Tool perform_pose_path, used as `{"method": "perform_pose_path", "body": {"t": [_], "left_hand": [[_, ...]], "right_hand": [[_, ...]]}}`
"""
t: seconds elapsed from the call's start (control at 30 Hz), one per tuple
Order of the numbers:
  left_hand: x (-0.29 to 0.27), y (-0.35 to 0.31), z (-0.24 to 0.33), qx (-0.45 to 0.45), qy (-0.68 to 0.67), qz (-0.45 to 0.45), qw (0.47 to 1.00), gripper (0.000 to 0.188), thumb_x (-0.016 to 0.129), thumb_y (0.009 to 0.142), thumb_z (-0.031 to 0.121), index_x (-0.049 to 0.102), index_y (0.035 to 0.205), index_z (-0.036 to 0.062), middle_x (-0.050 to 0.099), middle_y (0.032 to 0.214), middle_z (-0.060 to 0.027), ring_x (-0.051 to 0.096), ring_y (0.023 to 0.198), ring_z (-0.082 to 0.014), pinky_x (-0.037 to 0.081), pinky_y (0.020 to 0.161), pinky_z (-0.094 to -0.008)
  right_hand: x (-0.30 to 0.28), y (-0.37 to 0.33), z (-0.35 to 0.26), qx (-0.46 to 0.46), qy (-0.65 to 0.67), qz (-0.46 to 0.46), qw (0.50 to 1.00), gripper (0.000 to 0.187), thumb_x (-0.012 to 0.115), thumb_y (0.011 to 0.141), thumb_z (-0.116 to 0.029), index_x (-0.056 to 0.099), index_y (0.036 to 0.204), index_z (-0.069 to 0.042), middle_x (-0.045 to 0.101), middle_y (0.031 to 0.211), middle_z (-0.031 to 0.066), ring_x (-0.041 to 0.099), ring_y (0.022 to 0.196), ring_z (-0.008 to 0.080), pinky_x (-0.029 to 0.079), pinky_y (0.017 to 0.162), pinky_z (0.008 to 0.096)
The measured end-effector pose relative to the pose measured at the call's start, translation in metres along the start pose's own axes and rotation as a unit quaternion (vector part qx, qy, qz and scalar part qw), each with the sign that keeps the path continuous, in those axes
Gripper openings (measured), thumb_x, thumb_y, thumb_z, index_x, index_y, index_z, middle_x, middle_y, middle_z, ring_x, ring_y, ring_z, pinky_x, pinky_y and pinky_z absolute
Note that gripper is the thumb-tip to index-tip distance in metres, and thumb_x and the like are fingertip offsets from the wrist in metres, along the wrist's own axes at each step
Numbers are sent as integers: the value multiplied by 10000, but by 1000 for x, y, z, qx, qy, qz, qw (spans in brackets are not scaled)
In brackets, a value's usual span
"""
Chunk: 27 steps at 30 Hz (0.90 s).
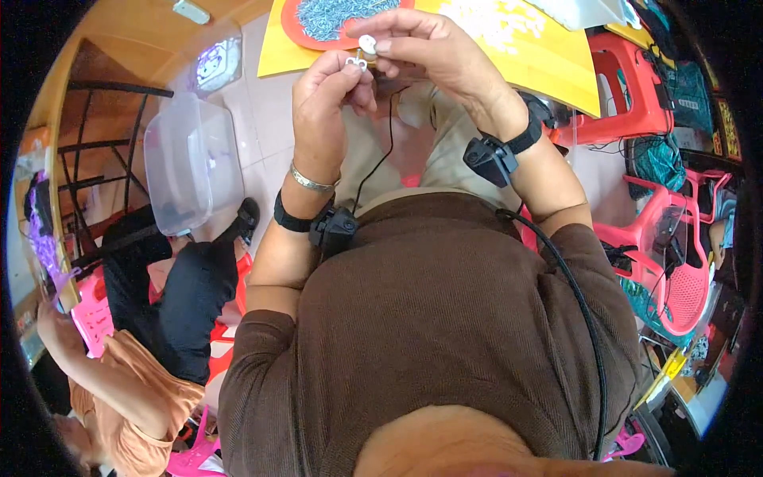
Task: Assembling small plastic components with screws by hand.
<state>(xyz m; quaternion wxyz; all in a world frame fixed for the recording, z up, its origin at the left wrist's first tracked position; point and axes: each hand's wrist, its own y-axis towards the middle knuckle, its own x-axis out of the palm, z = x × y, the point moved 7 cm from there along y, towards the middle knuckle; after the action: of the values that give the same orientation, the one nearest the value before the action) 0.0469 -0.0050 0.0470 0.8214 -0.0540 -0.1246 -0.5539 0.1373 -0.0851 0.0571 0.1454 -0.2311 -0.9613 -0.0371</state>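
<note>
Left hand (327,95): pinched closed on a small white, looped, plastic-looking piece (356,63).
Right hand (437,49): my fingertips closed on a white, round, plastic-looking disc (367,44).
Both pieces: between my hands, side by side.

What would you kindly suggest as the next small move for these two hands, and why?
I would probably ease the right hand's round white piece toward the small white piece in the left hand, since each hand pinches one and they sit close together; whether they touch is unclear.
</note>
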Motion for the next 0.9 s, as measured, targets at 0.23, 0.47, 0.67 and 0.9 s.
{"method": "perform_pose_path", "body": {"t": [0.23,0.47,0.67,0.9], "left_hand": [[-4,4,-8,-8,-46,0,999,187,459,852,178,545,787,25,527,623,-27,496,538,-104,379,522,-223],[-3,7,-11,10,-56,-19,998,186,460,857,177,546,786,27,534,635,-30,503,548,-106,380,523,-220],[-8,7,-10,2,-63,2,998,178,472,850,170,550,781,26,530,620,-26,499,533,-105,380,522,-218],[-9,6,-14,-23,50,13,998,181,471,851,183,528,770,32,497,612,-26,478,533,-116,364,513,-221]], "right_hand": [[6,-2,-12,-31,-73,86,993,149,609,844,-86,577,970,-13,623,807,19,562,669,64,458,627,179],[3,-1,10,-56,55,97,992,163,652,810,-103,602,930,-4,621,767,46,556,654,71,457,588,196],[-7,1,12,-32,-7,64,997,112,644,821,-139,625,908,-73,614,761,-5,550,655,44,452,601,163],[-9,-2,-8,4,17,102,995,111,619,839,-89,589,923,-23,617,778,12,553,678,47,446,597,171]]}}
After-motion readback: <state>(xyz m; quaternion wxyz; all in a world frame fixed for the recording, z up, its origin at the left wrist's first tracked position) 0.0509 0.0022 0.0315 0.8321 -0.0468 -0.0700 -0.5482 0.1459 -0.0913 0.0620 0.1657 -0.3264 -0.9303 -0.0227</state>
